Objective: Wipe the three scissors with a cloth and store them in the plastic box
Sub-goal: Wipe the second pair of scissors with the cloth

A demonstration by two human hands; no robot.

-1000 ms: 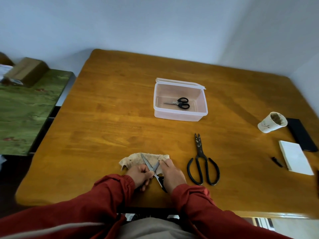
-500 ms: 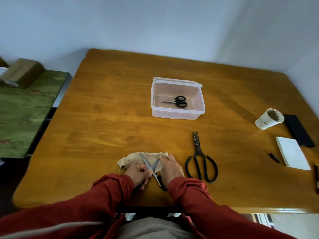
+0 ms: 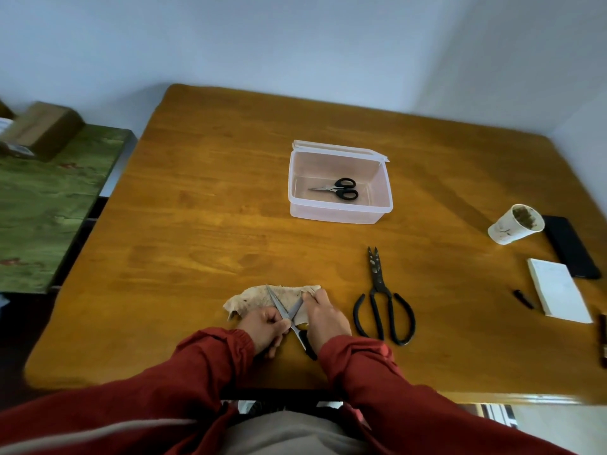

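Beige, crumpled cloth lies near the wooden table's front edge. The steel scissors rest on it with blades spread in a V and the black handle toward me. My left hand curls round them at the pivot; my right hand pinches the cloth over one blade. Just right lie the dark iron shears — closed, with looped handles. Farther back, with open wood between, the translucent plastic box holds the small black-handled scissors.
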